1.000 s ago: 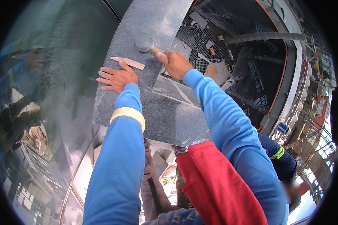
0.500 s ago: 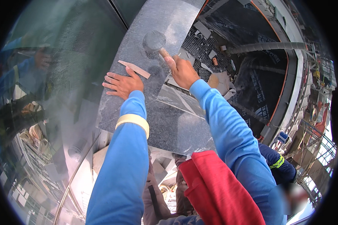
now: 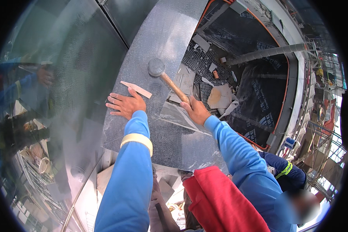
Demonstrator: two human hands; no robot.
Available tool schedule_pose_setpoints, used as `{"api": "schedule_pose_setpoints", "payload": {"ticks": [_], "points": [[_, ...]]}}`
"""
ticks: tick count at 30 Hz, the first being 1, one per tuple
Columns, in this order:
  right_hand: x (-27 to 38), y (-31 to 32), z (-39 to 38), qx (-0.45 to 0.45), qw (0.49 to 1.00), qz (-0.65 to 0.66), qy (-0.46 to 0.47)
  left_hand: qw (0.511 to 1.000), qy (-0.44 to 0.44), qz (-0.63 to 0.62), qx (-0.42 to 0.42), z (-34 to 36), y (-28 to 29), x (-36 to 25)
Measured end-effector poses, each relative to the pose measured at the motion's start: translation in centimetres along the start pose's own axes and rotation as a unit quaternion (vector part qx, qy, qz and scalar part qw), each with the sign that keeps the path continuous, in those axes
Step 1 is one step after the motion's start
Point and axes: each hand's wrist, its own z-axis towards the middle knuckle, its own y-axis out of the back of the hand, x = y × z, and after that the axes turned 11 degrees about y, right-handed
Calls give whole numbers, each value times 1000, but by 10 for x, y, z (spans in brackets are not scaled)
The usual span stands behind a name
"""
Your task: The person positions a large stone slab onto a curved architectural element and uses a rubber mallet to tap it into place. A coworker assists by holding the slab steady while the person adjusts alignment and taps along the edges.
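Observation:
My left hand (image 3: 125, 103) lies flat with fingers spread on a speckled dark grey, curved panel (image 3: 168, 29); its thumb is beside a pale wooden wedge (image 3: 136, 89) on that panel. My right hand (image 3: 196, 111) grips the wooden handle of a mallet (image 3: 157, 67) near its end. The mallet's round grey head is over the panel, above and right of the wedge; whether it touches the surface I cannot tell. A cream tape roll (image 3: 137, 139) circles my left forearm.
Dark reflective glass (image 3: 62, 116) borders the panel on the left. At right, a dark recess (image 3: 255, 92) holds mesh, scraps and an orange hose along its edge. A co-worker's navy sleeve (image 3: 288, 178) shows at lower right, beside scaffolding (image 3: 324, 131). A red cloth (image 3: 220, 197) hangs below me.
My right hand has slid back along the mallet's handle, so more of the handle shows. My left hand, wedge and mallet head sit lower in the picture, along with the whole scene.

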Motion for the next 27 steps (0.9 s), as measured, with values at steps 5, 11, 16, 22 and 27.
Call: {"api": "schedule_pose_setpoints", "payload": {"ticks": [5, 11, 16, 22, 27], "points": [[15, 3, -7, -75, 997, 13, 3, 1000, 5, -12, 14, -1, 4, -1], [29, 14, 15, -156, 984, 45, 70, 1000, 5, -1, -3, -4, 6, -3], [14, 17, 28, -122, 992, -6, -14, 1000, 7, 0, -13, -4, 6, -3], [24, 25, 34, -166, 985, 44, 19, 1000, 4, -8, -15, -4, 3, -2], [25, 23, 29, -148, 988, 36, 11, 1000, 2, -2, -18, -4, 3, -2]]}}
